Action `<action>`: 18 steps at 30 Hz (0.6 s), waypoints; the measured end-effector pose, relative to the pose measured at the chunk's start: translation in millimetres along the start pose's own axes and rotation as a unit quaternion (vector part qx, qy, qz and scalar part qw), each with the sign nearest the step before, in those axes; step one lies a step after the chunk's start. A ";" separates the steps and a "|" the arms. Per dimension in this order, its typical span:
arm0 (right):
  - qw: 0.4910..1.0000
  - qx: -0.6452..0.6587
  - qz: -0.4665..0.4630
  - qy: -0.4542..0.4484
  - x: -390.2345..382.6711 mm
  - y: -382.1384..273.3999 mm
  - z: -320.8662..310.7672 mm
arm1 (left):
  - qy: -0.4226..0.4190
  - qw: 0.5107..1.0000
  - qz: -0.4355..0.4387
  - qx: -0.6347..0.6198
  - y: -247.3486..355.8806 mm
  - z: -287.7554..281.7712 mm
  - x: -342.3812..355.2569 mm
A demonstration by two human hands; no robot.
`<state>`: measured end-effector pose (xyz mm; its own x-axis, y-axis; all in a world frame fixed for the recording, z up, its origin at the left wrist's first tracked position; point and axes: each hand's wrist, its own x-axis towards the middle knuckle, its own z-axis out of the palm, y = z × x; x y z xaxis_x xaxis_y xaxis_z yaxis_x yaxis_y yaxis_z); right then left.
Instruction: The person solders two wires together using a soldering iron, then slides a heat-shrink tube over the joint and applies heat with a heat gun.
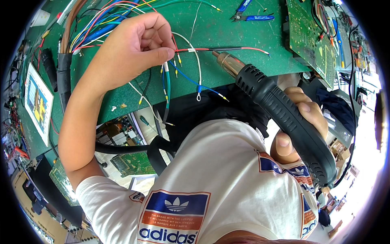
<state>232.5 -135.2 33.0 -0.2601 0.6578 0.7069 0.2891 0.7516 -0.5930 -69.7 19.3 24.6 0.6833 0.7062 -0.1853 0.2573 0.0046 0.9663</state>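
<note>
My left hand (136, 46) pinches a red wire (254, 48) between thumb and fingertips above the green work surface. The wire stretches out to the right, with a white sleeve (192, 50) and a length of black tubing (228, 49) on it. In my right hand (308, 114) is a black hot air gun (280, 103). Its metal nozzle (230, 64) points up and left, its tip close to the black tubing; I cannot tell if they touch. Below my left hand hang several thin wires with crimped ends, and a white one with a ring terminal (198, 96).
Coloured wires fan out from a thick black-wrapped cable (64, 73) on the left. Blue-handled cutters (260, 18) lie at the back. A green circuit board (315, 38) stands at the right, and a flat white-edged panel (38, 101) at the left. The gun's black cord (352, 122) runs up the right side.
</note>
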 end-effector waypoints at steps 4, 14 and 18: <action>1.000 0.002 -0.001 0.007 -0.8 0.4 0.7 | 0.000 1.000 -0.001 0.000 -0.3 0.3 0.2; 1.000 0.003 0.001 0.009 0.1 0.8 0.1 | 0.001 1.000 -0.004 0.000 0.5 0.6 0.1; 1.000 -0.003 0.004 0.006 0.9 0.5 0.0 | 0.000 1.000 -0.003 -0.003 -0.6 0.1 -0.2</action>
<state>232.4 -134.2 33.3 -0.2469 0.6626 0.7071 0.2960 0.7464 -0.5960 -69.9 19.1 24.1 0.6813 0.7068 -0.1904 0.2569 0.0128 0.9664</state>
